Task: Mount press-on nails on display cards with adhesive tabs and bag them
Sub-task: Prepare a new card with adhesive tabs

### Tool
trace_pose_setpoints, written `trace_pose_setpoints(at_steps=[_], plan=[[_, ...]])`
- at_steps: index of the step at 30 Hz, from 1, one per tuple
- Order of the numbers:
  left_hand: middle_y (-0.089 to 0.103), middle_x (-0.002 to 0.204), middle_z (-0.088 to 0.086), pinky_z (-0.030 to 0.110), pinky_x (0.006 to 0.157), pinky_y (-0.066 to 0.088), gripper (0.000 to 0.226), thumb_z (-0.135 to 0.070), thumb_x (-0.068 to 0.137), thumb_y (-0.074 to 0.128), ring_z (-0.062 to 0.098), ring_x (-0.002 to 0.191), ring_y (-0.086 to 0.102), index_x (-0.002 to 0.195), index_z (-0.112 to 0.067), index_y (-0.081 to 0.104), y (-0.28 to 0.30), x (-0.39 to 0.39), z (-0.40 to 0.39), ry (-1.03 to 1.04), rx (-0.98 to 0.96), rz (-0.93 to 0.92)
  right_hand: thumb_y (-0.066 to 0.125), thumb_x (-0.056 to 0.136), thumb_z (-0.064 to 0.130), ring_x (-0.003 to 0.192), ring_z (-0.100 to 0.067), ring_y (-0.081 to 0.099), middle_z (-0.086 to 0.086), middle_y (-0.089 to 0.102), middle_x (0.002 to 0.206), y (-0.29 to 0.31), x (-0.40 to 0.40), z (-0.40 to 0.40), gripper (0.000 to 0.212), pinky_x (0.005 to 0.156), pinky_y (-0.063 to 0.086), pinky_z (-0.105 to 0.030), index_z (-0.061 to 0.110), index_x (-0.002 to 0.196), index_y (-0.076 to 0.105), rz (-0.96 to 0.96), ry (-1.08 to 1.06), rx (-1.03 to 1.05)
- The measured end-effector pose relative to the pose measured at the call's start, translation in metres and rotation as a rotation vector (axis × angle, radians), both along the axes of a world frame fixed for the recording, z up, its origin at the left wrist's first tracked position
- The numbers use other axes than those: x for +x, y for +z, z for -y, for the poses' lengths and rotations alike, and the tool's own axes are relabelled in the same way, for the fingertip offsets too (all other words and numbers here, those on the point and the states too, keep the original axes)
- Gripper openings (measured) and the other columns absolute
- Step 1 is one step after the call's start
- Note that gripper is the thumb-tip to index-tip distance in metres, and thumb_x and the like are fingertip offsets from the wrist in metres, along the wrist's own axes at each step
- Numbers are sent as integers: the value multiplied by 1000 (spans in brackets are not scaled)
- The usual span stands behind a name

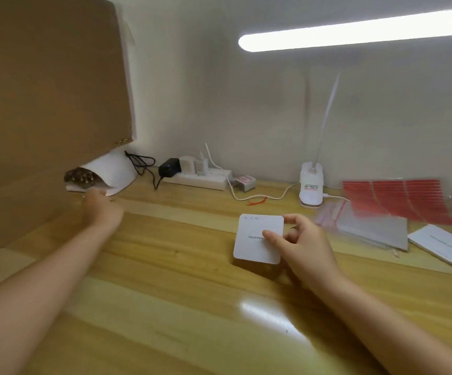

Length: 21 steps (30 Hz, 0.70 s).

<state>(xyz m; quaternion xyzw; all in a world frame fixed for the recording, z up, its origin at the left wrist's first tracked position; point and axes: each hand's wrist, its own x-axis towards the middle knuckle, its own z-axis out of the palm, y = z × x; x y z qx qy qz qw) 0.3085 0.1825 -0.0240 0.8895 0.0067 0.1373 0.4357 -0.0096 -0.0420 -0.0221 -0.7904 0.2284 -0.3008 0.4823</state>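
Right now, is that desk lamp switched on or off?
On. The lamp bar glows bright white along its length above the wooden desk, and its glare reflects on the desk surface.

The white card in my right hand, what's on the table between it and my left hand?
Nothing; head view shows bare wooden table between card and left hand.

**Desk layout, card at centre**

Display card [258, 239] sits mid-table [165, 293]. At its ten o'clock, the nail lamp [105, 173]; at twelve, the power strip [200, 178]; at one, the clip lamp's base [311, 185]. At three, bags [368, 228], with tab sheets [398, 198] behind.
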Motion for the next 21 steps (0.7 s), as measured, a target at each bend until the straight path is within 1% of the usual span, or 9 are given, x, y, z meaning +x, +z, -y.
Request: trace_pose_setpoints(at_steps=[2,4,6,8,10,13,17,19,21], plan=[[55,130,18,39,76,44,47,2,87,54,39,111,56,132,-7,49,-2,24,-15,31,73,-41,73,84,29,59,-4,63,4,70,69,-6,7,-9,26,52,43,-19,35,100,53,-5,19,-57],[55,133,19,43,85,46,49,4,88,52,41,117,54,135,-7,49,-1,45,-24,18,137,-46,74,82,29,60,1,61,9,68,65,-11,8,-14,30,52,42,-13,41,96,50,-5,21,-134],[53,133,22,45,91,45,47,2,90,48,43,118,52,136,-6,48,0,64,-29,-19,169,-48,75,81,30,60,1,61,14,68,66,-13,6,-14,33,57,42,-13,40,102,51,-1,6,-166],[51,134,25,47,94,43,43,-1,94,44,45,120,50,136,-3,46,1,81,-31,-23,193,-70,75,81,31,54,-3,60,11,69,67,-12,6,-13,42,56,42,-17,34,116,53,-18,-10,-156],[48,136,27,48,98,41,42,-3,96,44,45,123,47,137,0,42,0,97,-29,-10,199,-88,75,80,32,50,-5,59,10,69,67,-12,6,-12,48,54,42,-17,31,122,52,-48,-4,-159],[43,139,28,49,101,39,46,-6,97,44,45,125,44,141,2,34,1,115,-23,23,187,-114,75,79,31,47,-5,58,9,69,66,-11,6,-12,45,51,41,-14,33,118,53,-63,14,-147],[24,155,23,45,116,25,60,-14,100,43,40,141,28,152,-3,15,2,141,-17,138,75,-109,73,73,37,43,-7,54,3,69,66,-8,6,-13,45,48,39,-14,35,114,55,-59,46,-71],[28,153,24,47,115,26,55,-16,102,38,41,139,31,152,-2,19,1,151,-15,198,29,-124,68,64,45,41,-7,52,1,68,65,-6,7,-14,50,48,38,-14,36,111,55,-53,58,-45],[41,141,31,51,105,36,51,-7,96,46,47,127,43,144,5,31,-3,156,-12,187,93,-90,67,61,47,39,-7,51,1,68,63,-5,7,-14,51,47,38,-13,37,110,55,-53,62,-32]])
